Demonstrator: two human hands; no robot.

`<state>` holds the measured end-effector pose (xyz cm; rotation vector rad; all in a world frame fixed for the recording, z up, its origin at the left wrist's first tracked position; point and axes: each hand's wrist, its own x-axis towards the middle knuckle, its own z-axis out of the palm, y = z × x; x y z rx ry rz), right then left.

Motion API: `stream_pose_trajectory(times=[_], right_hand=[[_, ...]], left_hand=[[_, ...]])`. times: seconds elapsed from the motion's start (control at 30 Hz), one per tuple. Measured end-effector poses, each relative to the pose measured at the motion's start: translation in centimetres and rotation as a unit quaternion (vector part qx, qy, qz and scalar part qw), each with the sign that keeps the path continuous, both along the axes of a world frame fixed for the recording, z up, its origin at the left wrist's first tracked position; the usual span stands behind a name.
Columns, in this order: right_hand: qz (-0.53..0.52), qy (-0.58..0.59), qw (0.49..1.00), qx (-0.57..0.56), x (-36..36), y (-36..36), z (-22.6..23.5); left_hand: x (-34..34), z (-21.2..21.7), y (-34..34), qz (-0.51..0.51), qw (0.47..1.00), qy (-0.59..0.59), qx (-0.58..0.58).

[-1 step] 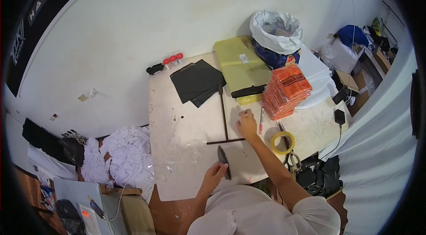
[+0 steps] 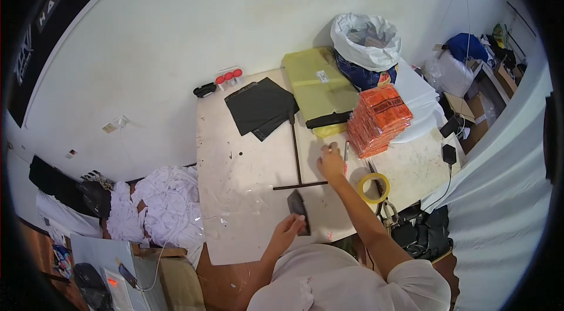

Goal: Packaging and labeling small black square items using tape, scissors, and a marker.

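Left hand [image 2: 284, 232]: grip pinching the dark piece [image 2: 298, 208] by its near part, thumb against fingers. Probably held there so the far end stays free. Piece lies at 6 o'clock from the crossbar of the T-bar [image 2: 296, 152]; whether it touches the tabletop [image 2: 226, 146], cannot tell. T-bar's stem runs to 12, its head meeting the black sheets [image 2: 258, 105].

Right hand [image 2: 332, 164]: grip loosely curled, nothing seen in it. Marker [image 2: 346, 155] just beside, at 3 o'clock; tape [image 2: 385, 186] at 4, lying across the scissors [image 2: 371, 166]. Small tools seem kept this side for easy reach.

From right hand: orange packs [image 2: 382, 123] at 2, stacked, likely to save room; yellow pack [image 2: 320, 84] at 12, bulk set back by the wall, presumably leaving the near side workable.
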<state>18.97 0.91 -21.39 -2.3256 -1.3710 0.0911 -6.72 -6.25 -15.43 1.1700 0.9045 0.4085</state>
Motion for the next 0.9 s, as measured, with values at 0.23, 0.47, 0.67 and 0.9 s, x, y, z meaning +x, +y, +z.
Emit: stream_pose_trajectory(times=[0.23, 0.47, 0.67, 0.9], right_hand=[[-0.139, -0.015, 0.982, -0.129, 3.6, -3.1, -0.9], [0.023, 0.371, 0.928, -0.019, -1.3, -6.0, 3.5], [0.111, 0.636, 0.764, -0.008, -7.0, -9.0, 10.8], [0.078, 0.550, 0.812, 0.180, -6.0, -12.6, 15.6]], left_hand=[[3.3, -0.5, -0.4, -0.168, 0.965, 0.034, 0.198], [3.4, -0.6, -0.4, -0.045, 0.961, 0.037, 0.270], [3.7, 1.7, 0.4, -0.070, 0.877, 0.163, 0.447], [4.2, 7.8, -2.0, -0.197, 0.968, -0.077, 0.133]])
